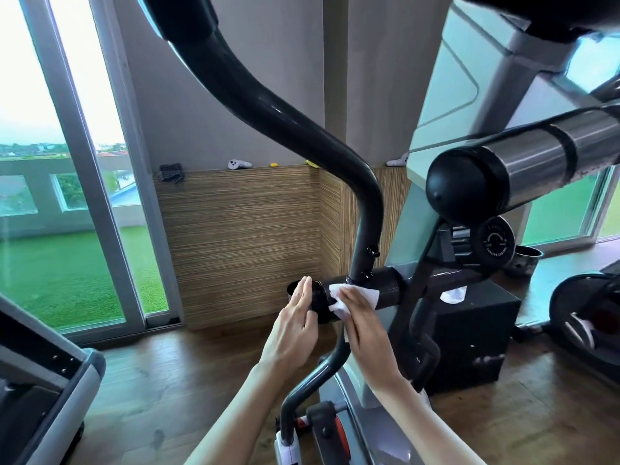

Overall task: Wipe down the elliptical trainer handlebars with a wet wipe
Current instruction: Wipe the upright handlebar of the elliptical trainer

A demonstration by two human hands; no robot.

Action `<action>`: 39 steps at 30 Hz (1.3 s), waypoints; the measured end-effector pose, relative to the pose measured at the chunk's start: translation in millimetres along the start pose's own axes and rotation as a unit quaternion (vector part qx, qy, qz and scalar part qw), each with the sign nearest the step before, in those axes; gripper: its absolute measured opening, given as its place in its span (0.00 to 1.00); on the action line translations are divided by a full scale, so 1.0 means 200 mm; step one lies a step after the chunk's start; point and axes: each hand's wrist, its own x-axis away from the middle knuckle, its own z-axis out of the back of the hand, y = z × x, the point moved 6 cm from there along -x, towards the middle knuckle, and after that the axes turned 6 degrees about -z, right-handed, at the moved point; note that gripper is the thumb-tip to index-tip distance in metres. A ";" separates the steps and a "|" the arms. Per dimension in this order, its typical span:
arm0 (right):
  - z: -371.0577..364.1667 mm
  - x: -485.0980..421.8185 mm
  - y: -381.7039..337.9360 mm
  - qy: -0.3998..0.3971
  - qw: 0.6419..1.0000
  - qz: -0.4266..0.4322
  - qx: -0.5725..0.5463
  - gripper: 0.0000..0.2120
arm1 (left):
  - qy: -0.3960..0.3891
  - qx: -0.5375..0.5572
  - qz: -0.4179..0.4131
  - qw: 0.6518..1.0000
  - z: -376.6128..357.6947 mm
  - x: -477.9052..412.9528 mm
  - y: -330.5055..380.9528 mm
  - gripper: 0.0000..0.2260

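The elliptical's dark curved handlebar arm sweeps down from the top to a horizontal black pivot tube low in the middle. My right hand presses a white wet wipe against that tube near its left end. My left hand lies flat with straight fingers against the tube's black end cap. A second handlebar with a chrome grip and black end juts in from the right, close to the camera.
The grey machine column rises at the right, with a black tension knob below it. A black box carrying another white wipe stands behind. Glass doors are to the left, a wood-panelled wall ahead, another machine lower left.
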 end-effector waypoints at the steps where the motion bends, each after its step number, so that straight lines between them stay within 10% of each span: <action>1: 0.03 0.03 -0.02 0.017 0.997 -0.048 -0.055 0.16 | 0.000 0.000 0.000 1.000 0.00 0.00 0.00 0.25; 5: 0.17 0.10 -0.12 0.144 0.951 -0.176 -0.209 0.19 | -0.010 -0.007 -0.004 1.000 -0.01 0.00 0.00 0.25; 12: 0.39 -0.30 -0.29 0.291 0.927 -0.097 -0.214 0.17 | -0.011 -0.010 0.004 1.000 -0.01 0.01 0.01 0.25; 31: 0.27 -0.24 -0.11 0.235 0.971 0.035 0.020 0.17 | 0.003 0.006 0.002 1.000 0.00 0.01 0.02 0.26; 39: 0.10 -0.03 0.01 0.091 0.994 -0.060 -0.021 0.22 | 0.001 0.007 -0.009 1.000 0.00 0.01 0.00 0.26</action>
